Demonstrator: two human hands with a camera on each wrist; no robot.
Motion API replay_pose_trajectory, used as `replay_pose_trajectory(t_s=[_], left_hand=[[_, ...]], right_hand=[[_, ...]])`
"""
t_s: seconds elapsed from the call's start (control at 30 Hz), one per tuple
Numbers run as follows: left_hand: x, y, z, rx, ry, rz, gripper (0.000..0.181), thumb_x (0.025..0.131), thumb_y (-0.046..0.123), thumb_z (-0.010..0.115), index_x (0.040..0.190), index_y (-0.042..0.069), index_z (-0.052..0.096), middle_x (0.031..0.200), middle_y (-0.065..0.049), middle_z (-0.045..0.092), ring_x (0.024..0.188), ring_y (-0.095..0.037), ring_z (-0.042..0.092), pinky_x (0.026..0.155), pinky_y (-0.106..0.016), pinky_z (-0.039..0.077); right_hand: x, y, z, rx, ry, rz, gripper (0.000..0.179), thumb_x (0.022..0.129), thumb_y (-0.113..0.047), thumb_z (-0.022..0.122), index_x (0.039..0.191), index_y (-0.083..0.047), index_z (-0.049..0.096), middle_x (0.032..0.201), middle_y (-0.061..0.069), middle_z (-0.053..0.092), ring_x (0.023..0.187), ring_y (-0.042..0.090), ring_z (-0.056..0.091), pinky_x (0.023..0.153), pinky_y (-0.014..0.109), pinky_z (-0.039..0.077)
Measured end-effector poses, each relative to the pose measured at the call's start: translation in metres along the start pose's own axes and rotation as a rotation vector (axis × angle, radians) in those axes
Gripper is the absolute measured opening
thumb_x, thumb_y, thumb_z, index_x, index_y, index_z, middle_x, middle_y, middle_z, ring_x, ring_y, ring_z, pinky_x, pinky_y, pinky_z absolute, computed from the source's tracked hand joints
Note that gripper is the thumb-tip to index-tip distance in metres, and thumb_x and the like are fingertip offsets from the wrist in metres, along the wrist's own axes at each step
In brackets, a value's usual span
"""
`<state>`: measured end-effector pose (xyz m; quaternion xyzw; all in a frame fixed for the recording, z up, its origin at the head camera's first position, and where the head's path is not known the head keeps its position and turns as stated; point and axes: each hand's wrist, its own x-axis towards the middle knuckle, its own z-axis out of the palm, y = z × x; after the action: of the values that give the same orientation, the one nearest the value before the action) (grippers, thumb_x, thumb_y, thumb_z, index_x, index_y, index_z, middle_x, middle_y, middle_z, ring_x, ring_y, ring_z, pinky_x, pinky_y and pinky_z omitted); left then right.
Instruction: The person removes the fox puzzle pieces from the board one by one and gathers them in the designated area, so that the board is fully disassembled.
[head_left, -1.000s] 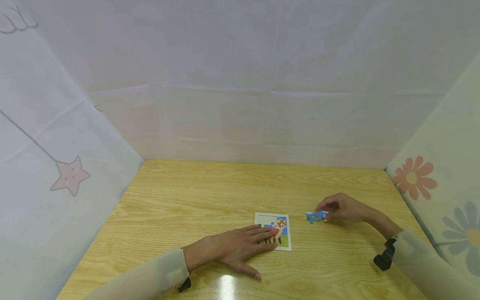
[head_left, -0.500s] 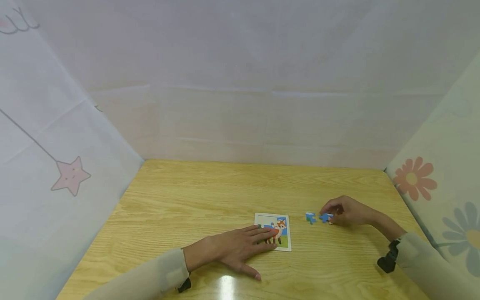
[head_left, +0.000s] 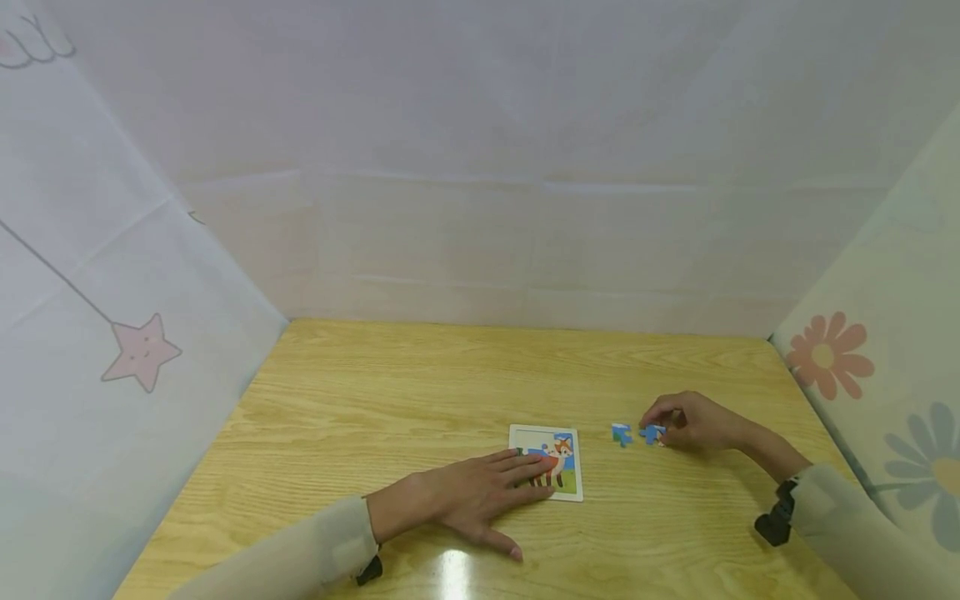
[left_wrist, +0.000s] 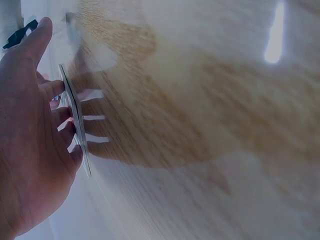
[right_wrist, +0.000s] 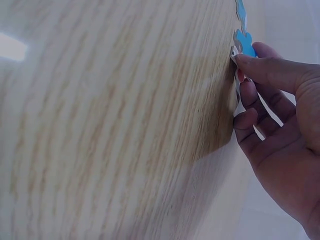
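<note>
My left hand (head_left: 483, 493) lies spread, its fingers over the jigsaw board (head_left: 580, 493), a white-framed fox picture. The upper left of the picture is a bare cream patch; the hand covers the lower left. Seen edge-on in the left wrist view, the board (left_wrist: 76, 110) sits under the fingertips. To the right, my right hand (head_left: 696, 422) pinches a blue puzzle piece (head_left: 650, 434) between thumb and fingers, low at the tabletop. In the right wrist view the thumb presses at the near edge of this piece (right_wrist: 245, 43). Just left of it lies another blue-and-green puzzle piece (head_left: 620, 434).
The wooden table (head_left: 390, 375) extends around the hands. Pale fabric walls with a pink star (head_left: 142, 352) and flowers (head_left: 823, 357) stand at its back and sides. Dark straps (head_left: 776, 517) sit at the wrists.
My right hand has moved slightly right with its piece, opening a gap between the two puzzle pieces that were together. The left hand and the board have stayed put.
</note>
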<state>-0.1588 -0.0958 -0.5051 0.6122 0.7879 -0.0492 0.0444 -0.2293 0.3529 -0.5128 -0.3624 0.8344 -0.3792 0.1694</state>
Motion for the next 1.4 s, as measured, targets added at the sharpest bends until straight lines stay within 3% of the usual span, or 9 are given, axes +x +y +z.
replay_pose_trajectory(t_s=[0.3, 0.73, 0.9, 1.13, 1.4], left_hand=[[0.000, 0.000, 0.000, -0.020, -0.009, -0.007, 0.089, 0.102, 0.077, 0.039, 0.170, 0.021, 0.025, 0.179, -0.009, 0.009, 0.164, -0.024, 0.013, 0.131, -0.045, 0.022], [0.001, 0.001, -0.002, -0.020, -0.006, -0.009, 0.088, 0.103, 0.077, 0.038, 0.170, 0.021, 0.027, 0.179, -0.008, 0.011, 0.164, -0.023, 0.013, 0.131, -0.043, 0.022], [0.001, 0.001, -0.002, -0.016, -0.007, -0.012, 0.087, 0.103, 0.077, 0.038, 0.170, 0.021, 0.028, 0.179, -0.008, 0.011, 0.164, -0.023, 0.014, 0.131, -0.043, 0.022], [0.001, 0.001, -0.003, -0.026, -0.008, -0.015, 0.086, 0.103, 0.076, 0.039, 0.170, 0.021, 0.028, 0.179, -0.008, 0.011, 0.164, -0.023, 0.014, 0.131, -0.043, 0.022], [0.001, 0.000, -0.001, -0.035, -0.010, -0.018, 0.085, 0.104, 0.075, 0.040, 0.170, 0.022, 0.028, 0.179, -0.007, 0.010, 0.164, -0.024, 0.015, 0.132, -0.042, 0.021]], right_hand=[[0.001, 0.000, 0.001, 0.001, 0.019, 0.001, 0.026, 0.098, -0.002, 0.074, 0.124, -0.008, 0.074, 0.118, 0.008, 0.072, 0.103, 0.019, 0.070, 0.081, 0.030, 0.059], [-0.002, -0.004, 0.002, 0.021, 0.037, -0.020, 0.023, 0.097, -0.001, 0.076, 0.120, -0.002, 0.074, 0.115, 0.016, 0.070, 0.100, 0.029, 0.070, 0.080, 0.034, 0.061], [-0.001, -0.001, 0.003, -0.010, 0.059, -0.017, 0.024, 0.096, -0.001, 0.077, 0.119, -0.003, 0.074, 0.114, 0.014, 0.071, 0.098, 0.027, 0.069, 0.079, 0.032, 0.060], [0.007, -0.003, 0.007, -0.072, 0.121, -0.027, 0.023, 0.097, 0.002, 0.074, 0.118, -0.006, 0.076, 0.110, 0.006, 0.075, 0.092, 0.013, 0.068, 0.073, 0.027, 0.058], [0.029, -0.016, 0.015, -0.061, 0.121, -0.067, 0.020, 0.098, 0.000, 0.074, 0.117, -0.005, 0.076, 0.108, 0.006, 0.075, 0.080, 0.013, 0.062, 0.062, 0.026, 0.053]])
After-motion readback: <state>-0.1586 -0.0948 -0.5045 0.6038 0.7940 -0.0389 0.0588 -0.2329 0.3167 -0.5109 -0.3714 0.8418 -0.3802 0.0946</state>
